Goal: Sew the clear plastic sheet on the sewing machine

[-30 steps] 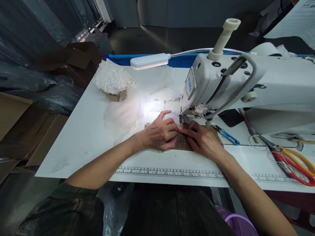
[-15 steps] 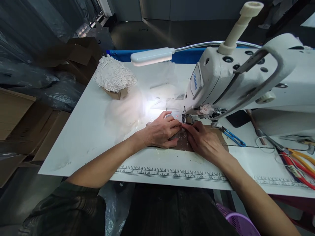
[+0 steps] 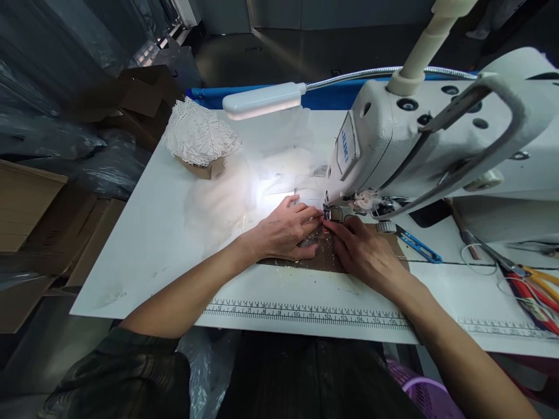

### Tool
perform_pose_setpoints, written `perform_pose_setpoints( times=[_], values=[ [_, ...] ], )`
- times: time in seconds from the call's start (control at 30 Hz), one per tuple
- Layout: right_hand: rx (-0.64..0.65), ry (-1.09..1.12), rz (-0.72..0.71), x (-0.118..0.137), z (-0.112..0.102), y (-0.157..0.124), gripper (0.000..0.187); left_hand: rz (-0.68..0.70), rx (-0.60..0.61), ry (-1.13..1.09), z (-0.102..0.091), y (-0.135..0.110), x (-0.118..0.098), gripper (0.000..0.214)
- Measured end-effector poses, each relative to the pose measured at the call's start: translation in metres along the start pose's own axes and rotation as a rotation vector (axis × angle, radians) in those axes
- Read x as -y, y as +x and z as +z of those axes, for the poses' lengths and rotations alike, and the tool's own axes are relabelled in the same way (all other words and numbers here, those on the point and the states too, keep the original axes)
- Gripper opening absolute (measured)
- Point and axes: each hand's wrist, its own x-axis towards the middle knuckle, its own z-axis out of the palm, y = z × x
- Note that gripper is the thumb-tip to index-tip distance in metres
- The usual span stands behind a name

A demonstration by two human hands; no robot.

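My left hand lies on thin sheer fabric just left of the sewing machine's presser foot. Its fingers are spread, pressing the cloth down, with the thumb apart from the rest. Close to the needle, my right hand is closed, its fingertips gathered at the fabric's edge; the exact grip is partly hidden. The fingertips of both hands nearly meet in front of the foot. Beneath them is a brown board with loose thread bits on it. The white sewing machine stands above my right hand.
A lit lamp hangs over the fabric. White lace pieces are heaped at the back left. A blue thread snipper and orange-handled scissors lie to the right. A ruler strip runs along the front edge.
The view has shifted slightly, so the machine appears larger and further right. Both hands stay by the presser foot, and the fabric between them has moved a little.
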Motion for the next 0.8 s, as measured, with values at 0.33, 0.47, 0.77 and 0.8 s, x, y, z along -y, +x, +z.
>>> perform_pose_setpoints(
  times=[0.33, 0.47, 0.77, 0.8],
  values=[
    [-0.078, 0.190, -0.003, -0.013, -0.009, -0.003, 0.038, -0.016, 0.051, -0.010, -0.006, 0.003, 0.006, 0.048],
    [-0.054, 0.429, 0.059, -0.028, -0.016, 0.001, 0.034, -0.020, 0.057, 0.001, -0.005, 0.003, 0.008, 0.049],
    [-0.049, 0.648, 0.201, -0.045, -0.008, 0.008, 0.029, -0.032, 0.054, 0.007, -0.003, 0.002, 0.009, 0.052],
    [-0.056, 0.653, 0.212, -0.043, -0.010, 0.006, 0.033, -0.037, 0.055, 0.008, -0.003, 0.001, 0.009, 0.053]
  ],
)
